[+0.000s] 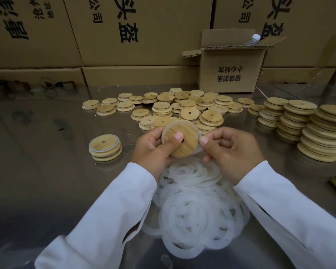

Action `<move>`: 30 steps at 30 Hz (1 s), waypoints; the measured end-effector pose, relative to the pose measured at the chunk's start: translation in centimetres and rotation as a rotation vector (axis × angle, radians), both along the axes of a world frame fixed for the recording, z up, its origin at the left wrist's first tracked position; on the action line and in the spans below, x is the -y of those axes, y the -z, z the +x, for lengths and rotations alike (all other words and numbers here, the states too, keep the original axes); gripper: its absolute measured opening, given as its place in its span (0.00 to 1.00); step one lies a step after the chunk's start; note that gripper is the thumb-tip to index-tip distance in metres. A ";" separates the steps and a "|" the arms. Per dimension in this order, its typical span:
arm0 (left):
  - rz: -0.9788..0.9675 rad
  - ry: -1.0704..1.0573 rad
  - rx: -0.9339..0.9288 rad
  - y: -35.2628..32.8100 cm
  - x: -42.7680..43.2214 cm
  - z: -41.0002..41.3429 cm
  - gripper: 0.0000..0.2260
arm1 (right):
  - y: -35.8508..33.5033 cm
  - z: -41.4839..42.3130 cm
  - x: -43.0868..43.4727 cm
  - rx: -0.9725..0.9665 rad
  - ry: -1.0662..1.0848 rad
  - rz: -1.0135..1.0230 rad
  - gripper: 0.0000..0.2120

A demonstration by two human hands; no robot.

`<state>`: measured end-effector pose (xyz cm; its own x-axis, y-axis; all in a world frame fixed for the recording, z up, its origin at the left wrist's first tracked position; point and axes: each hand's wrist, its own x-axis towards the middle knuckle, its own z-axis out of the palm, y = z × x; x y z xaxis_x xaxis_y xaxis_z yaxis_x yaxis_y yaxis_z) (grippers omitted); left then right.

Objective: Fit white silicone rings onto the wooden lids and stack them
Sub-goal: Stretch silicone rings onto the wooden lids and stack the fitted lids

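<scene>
Backdrop: printed cartons [124,32] wall off the far edge of my steel table [37,171].
Left of my hands: finished stack [105,147], top lid ringed, set aside, I judge, to separate done work.
Left hand [153,150]: fingers curl behind the wooden lid [182,140], thumb pressing its face beside the hole to steady it.
Silicone ring [199,148]: partly round the lid's rim; how fully seated, I cannot tell.
Right hand [231,150]: thumb and fingers pinch the ring's loose edge at the lid's right side.
Beneath my wrists: ring pile [194,210], close for quick picking, partly hidden by my sleeves [109,210].
Beyond my hands: bare lids [182,105], heaped.
Far right: tall stacks [318,133], cropped by the frame; rings hard to make out.
</scene>
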<state>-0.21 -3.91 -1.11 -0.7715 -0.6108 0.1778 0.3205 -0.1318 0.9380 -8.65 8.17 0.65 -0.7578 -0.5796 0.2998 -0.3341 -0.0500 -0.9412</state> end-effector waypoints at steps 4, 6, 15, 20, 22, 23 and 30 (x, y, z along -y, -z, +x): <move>0.024 0.009 -0.009 0.0 0.0 0.0 0.07 | -0.1 0.2 0.0 -0.007 0.007 0.017 0.07; 0.020 0.012 -0.006 0.0 0.1 0.0 0.08 | -0.1 0.3 0.0 -0.013 0.022 0.028 0.07; -0.015 -0.015 -0.006 0.0 0.0 0.0 0.07 | -0.5 0.7 -0.1 0.007 0.039 0.010 0.07; -0.034 -0.018 -0.020 -0.2 0.0 0.1 0.13 | -0.6 0.7 -0.1 0.048 0.032 -0.054 0.06; -0.019 -0.017 -0.019 -0.2 0.0 0.1 0.10 | -0.4 0.8 -0.1 0.074 -0.009 -0.058 0.05; -0.007 -0.018 -0.020 -0.2 0.0 0.1 0.09 | -0.4 0.8 -0.1 0.085 -0.032 -0.052 0.04; -0.015 -0.041 -0.005 -0.1 0.1 0.0 0.08 | -0.2 0.8 -0.1 0.093 -0.063 -0.020 0.08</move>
